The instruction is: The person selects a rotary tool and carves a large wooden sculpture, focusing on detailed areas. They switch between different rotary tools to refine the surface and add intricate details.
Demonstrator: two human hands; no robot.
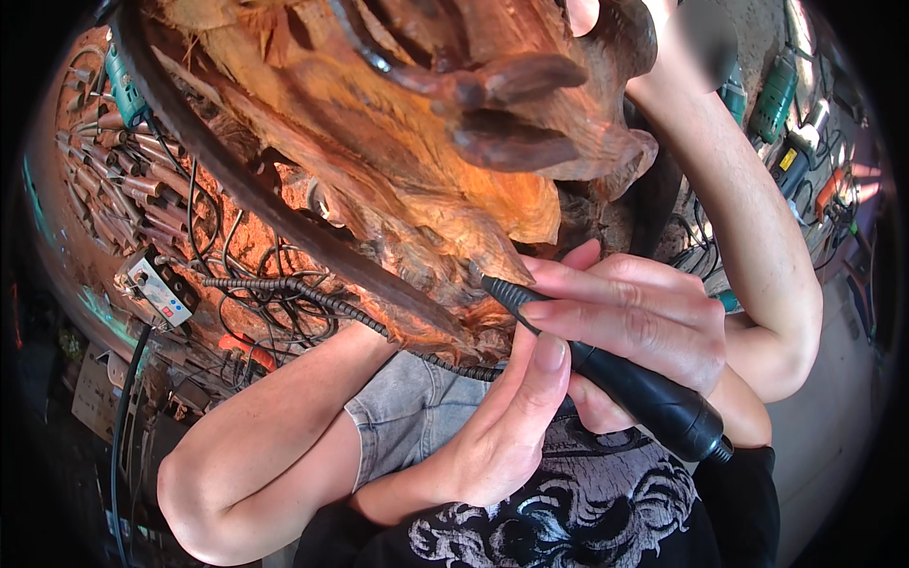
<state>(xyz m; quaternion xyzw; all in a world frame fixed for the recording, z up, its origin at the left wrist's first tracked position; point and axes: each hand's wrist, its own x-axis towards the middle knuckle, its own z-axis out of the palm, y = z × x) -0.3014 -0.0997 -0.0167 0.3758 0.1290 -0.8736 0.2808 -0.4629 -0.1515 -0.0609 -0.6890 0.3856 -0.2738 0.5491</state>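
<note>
A black pen-shaped rotary tool handpiece (649, 388) lies slanted in my right hand (644, 317), whose fingers wrap its grip. Its ribbed nose meets the lower edge of a large reddish-brown wood carving (379, 161); the bit at the tip is too small to make out. My left hand (502, 426) comes up from below, thumb and fingers closed about the handpiece's front part, close under the wood. Some left fingers are hidden behind the tool and carving. The carving has deep hollows, rough ridges and a long dark curved rim, and fills the upper middle.
At the left stands a small control box (156, 289) with a dial. A ribbed hose (303, 292) and tangled black cables run beside it. Several chisels (142, 185) lie farther back. Green power tools (775, 99) lie at the right. My bent bare legs flank the carving.
</note>
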